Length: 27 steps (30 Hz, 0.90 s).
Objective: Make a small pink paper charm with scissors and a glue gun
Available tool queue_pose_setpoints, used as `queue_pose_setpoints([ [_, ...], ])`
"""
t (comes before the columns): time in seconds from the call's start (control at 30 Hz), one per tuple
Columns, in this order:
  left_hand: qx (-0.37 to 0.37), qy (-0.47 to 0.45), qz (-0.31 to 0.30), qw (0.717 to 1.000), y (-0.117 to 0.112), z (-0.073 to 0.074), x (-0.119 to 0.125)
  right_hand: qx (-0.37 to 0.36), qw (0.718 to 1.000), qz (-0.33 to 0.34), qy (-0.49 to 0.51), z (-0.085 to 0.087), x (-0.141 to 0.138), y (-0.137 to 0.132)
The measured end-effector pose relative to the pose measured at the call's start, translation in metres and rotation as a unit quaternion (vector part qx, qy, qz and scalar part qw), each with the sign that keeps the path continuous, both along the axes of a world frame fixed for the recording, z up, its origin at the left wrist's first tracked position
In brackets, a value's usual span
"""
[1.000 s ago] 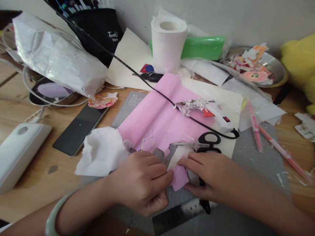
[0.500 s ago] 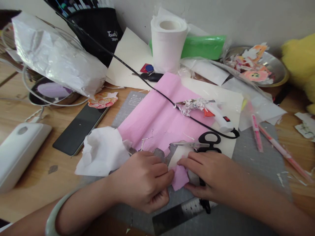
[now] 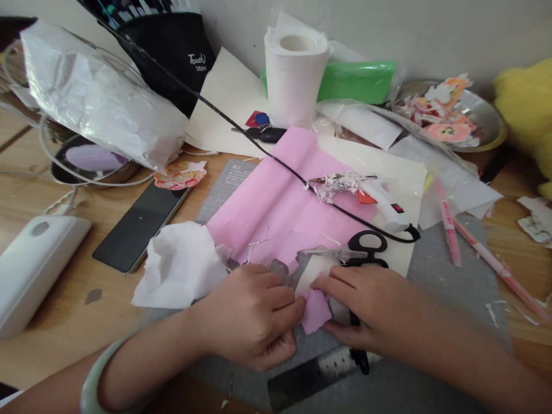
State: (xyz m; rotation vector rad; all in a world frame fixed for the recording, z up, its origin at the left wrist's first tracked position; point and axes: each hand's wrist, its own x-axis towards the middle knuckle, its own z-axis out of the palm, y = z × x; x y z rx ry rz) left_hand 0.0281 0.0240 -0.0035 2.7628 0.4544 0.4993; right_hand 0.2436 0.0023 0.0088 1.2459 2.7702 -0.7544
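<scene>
Nothing moved: left hand (image 3: 254, 316) and right hand (image 3: 366, 307) fingers pinch one pink scrap (image 3: 315, 310).

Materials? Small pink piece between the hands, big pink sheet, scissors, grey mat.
Pink piece, pinched by left hand and right hand: thin matte paper, likely crepe; ragged, crumpled edge.
Pink sheet: same look, soft lengthwise creases.
Scissors: shiny metal blades, black handles, probably plastic.
Mat: grey, matte, flat; probably a vinyl cutting mat.

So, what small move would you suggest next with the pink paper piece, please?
Probably smooth the pink paper piece flat: the left hand and right hand pinch it from either side over the grey cutting mat, and it looks crumpled.
</scene>
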Motion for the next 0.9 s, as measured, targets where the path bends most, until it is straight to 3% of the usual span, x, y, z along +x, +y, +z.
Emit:
queue_pose_setpoints([
  [0.9, -0.001, 0.026, 0.01, 1.0, -0.0014, -0.0045, 0.0023, -0.003, 1.0, -0.002, -0.004, -0.0017, 0.0, -0.0025],
])
